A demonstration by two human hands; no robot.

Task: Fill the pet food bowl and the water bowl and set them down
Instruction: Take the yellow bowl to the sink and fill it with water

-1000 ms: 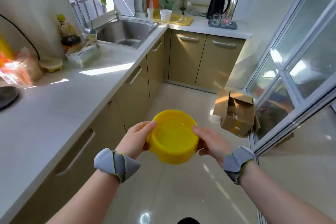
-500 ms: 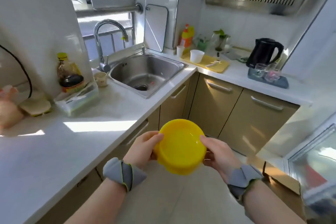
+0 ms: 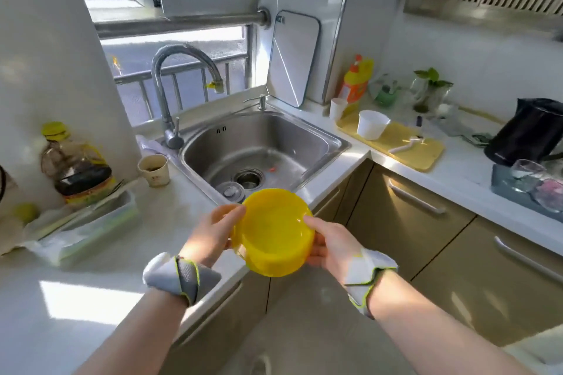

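Nearest, both hands carry the yellow bowl (image 3: 272, 233) in front of the bench's front edge: the left hand (image 3: 210, 234) grips its left rim with thumb over the lip, the right hand (image 3: 330, 245) grips the right side. The bowl sits upright, mouth up, and looks empty. Just beyond it, straight ahead, lies the sink (image 3: 259, 155). Farther back, at the sink's far left corner, the faucet (image 3: 185, 70) arches over the basin; filling likely means lifting the bowl forward under the spout.
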